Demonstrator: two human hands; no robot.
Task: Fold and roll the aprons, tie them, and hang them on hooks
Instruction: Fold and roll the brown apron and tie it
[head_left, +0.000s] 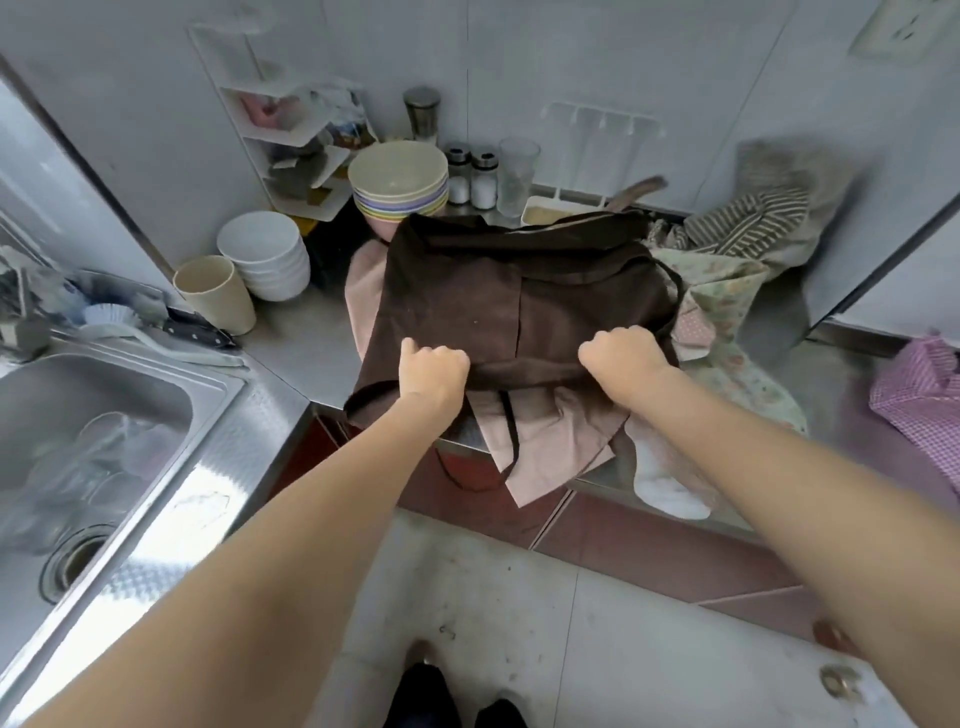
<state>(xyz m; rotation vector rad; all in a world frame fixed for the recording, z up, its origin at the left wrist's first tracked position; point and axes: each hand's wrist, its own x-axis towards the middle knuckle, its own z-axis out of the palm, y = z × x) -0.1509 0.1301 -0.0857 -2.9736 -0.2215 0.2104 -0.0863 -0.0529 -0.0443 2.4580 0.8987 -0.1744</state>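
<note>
Brown apron (519, 291) near edge is gripped by left hand (434, 370) and right hand (623, 358), arms outstretched.

light: even, soft, fairly bright, source not visible | glare: white sheen on the steel sink (104, 395) rim and drainboard | shadows: faint, short ones under the brown apron (498, 306) | focus: centre sharp, both forearms near the lens soft | distortion: strong wide-angle bowing of wall (571, 62) seams and counter edges toward corners
</note>
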